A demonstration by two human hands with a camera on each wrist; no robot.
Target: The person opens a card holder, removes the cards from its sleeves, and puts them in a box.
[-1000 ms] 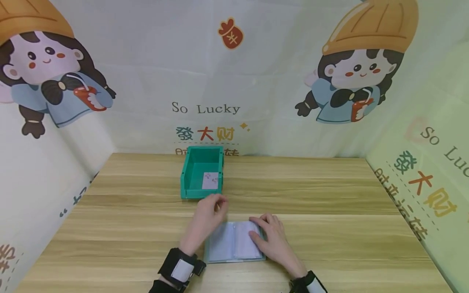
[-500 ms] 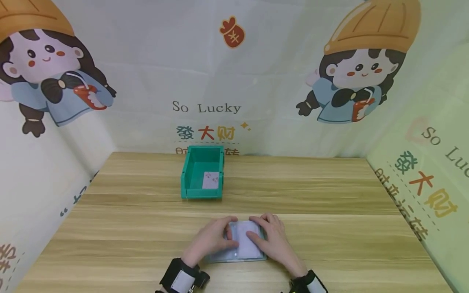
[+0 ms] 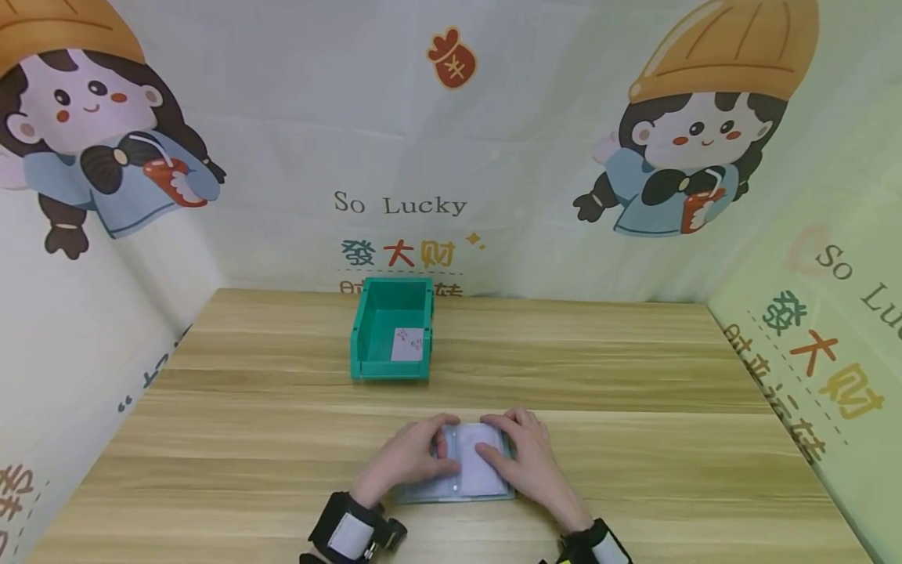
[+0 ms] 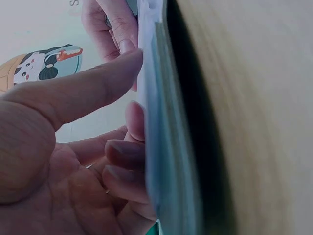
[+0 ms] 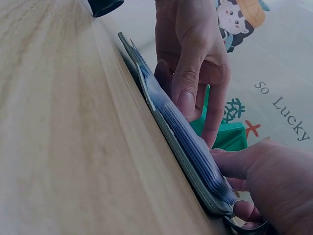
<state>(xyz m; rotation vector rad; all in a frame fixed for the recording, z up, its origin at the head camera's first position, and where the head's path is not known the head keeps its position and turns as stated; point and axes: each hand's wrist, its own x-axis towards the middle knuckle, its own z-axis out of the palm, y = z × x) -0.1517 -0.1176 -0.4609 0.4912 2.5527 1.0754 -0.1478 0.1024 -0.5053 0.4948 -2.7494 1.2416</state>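
Observation:
A small card album with clear sleeves lies open on the wooden table, near its front edge. My left hand lies over the left page with its fingertips at the centre fold. My right hand rests on the right page, index finger laid across it. The left wrist view shows the album edge-on, with my left hand's thumb and fingertips touching the top sleeve. In the right wrist view the left hand presses down on the album's pages, and the right hand lies at their near end.
A green plastic bin stands behind the album towards the back of the table, with one white card inside. Printed cartoon sheets wall the table at the back and on both sides.
My left hand drew back from in front of the green bin and came down on the album's left page. The right hand stayed on the right page.

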